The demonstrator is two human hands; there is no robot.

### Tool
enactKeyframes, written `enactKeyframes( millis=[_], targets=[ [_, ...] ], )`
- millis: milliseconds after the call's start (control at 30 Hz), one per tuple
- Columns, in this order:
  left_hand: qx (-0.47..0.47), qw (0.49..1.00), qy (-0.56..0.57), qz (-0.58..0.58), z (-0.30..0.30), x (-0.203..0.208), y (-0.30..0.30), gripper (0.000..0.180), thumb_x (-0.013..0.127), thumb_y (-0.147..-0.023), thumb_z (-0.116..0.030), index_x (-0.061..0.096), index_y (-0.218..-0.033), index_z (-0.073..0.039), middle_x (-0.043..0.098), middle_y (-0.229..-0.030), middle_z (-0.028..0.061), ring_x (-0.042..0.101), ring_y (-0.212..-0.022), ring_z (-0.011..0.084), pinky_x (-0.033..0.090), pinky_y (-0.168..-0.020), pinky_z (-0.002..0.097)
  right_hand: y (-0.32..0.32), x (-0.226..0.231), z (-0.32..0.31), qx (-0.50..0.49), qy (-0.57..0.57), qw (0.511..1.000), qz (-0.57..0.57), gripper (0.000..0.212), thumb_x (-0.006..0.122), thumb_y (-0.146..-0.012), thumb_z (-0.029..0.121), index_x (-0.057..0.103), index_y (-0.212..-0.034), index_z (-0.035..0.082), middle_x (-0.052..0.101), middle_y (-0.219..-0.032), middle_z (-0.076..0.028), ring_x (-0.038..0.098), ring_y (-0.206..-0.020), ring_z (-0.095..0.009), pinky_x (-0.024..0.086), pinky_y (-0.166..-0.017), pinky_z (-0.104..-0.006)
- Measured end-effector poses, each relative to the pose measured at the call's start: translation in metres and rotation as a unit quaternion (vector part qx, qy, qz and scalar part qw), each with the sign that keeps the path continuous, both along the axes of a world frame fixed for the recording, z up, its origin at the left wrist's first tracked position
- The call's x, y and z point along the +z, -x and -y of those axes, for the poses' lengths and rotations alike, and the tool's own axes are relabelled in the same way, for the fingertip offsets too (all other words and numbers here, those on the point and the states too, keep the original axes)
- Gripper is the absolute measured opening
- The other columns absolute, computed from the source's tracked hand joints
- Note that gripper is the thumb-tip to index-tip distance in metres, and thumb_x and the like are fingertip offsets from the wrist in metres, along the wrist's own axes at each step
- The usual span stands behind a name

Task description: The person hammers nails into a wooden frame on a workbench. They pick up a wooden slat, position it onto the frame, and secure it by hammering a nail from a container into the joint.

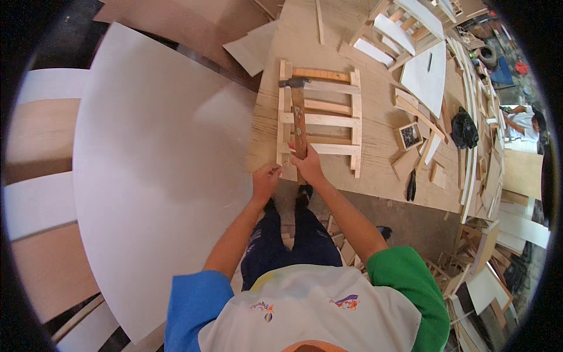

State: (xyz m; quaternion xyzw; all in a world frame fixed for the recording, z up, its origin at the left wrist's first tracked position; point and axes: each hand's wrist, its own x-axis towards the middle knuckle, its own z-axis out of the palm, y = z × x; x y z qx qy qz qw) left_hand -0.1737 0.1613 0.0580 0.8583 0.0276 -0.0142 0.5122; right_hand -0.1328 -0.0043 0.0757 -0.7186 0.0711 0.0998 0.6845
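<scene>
My right hand [309,165] is wrapped round the lower part of the wooden handle of a hammer [299,120]. Its dark metal head lies over the left side of a pale wooden slatted frame [355,123], which rests flat on the workbench. Just left of the handle's end, my left hand [267,180] is closed in a pinch by the frame's near left corner. Whatever its fingertips hold, if anything, is too small to make out.
The plywood workbench [381,182] carries a small box of dark bits [409,136], black-handled pliers [411,185], a black bag [464,128] and wood offcuts. A large white board [164,176] lies left. Wooden furniture [399,32] stands at the back; another person [524,123] is far right.
</scene>
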Motion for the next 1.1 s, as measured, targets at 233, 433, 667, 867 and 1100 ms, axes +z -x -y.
enactKeyframes(
  millis=[233,433,667,867,1100],
  targets=[
    [0.026,0.998,0.041,0.044,-0.018,-0.026,-0.033,0.011,0.072,-0.078,-0.009,0.069,-0.083,0.001,0.069,-0.075,0.0126,0.065,-0.066,0.0187,0.05,-0.064,0.0291,-0.005,-0.03,-0.011,-0.053,-0.016,0.998,-0.001,0.041,0.067,-0.073,0.006,0.056,-0.113,-0.001,0.066,-0.105,-0.011,0.064,-0.095,-0.02,0.049,-0.087,-0.0331],
    [0.014,0.999,0.047,-0.01,-0.029,-0.033,-0.041,0.012,0.073,-0.078,-0.011,0.071,-0.085,-0.001,0.07,-0.078,0.0125,0.066,-0.068,0.0178,0.05,-0.065,0.0285,-0.007,-0.038,-0.015,-0.061,0.017,0.998,-0.007,0.039,0.067,-0.071,0.005,0.057,-0.109,-0.001,0.067,-0.104,-0.012,0.064,-0.098,-0.021,0.049,-0.087,-0.0331],
    [-0.024,0.998,0.05,0.013,-0.025,-0.017,-0.058,0.013,0.073,-0.079,-0.011,0.071,-0.088,0.0,0.07,-0.079,0.0114,0.068,-0.069,0.0168,0.051,-0.065,0.0274,-0.002,-0.041,-0.012,-0.102,-0.032,0.994,-0.016,0.043,0.064,-0.071,-0.001,0.053,-0.112,-0.004,0.066,-0.108,-0.013,0.063,-0.102,-0.021,0.049,-0.089,-0.0333],
    [-0.012,0.993,0.084,0.08,-0.012,-0.024,-0.074,0.014,0.072,-0.08,-0.009,0.07,-0.089,0.001,0.071,-0.082,0.011,0.068,-0.072,0.0154,0.051,-0.065,0.0264,-0.001,-0.034,-0.013,-0.087,-0.051,0.995,-0.029,0.04,0.063,-0.073,-0.002,0.053,-0.112,-0.004,0.066,-0.108,-0.013,0.064,-0.097,-0.019,0.05,-0.086,-0.0317],
    [-0.052,0.991,0.072,0.097,-0.006,-0.021,-0.081,0.013,0.07,-0.08,-0.007,0.071,-0.091,-0.001,0.071,-0.083,0.0128,0.07,-0.074,0.0198,0.052,-0.066,0.028,0.008,-0.036,-0.011,-0.098,-0.056,0.993,-0.044,0.041,0.06,-0.075,-0.003,0.05,-0.114,-0.006,0.064,-0.111,-0.015,0.063,-0.099,-0.021,0.05,-0.088,-0.0327]
  ],
)
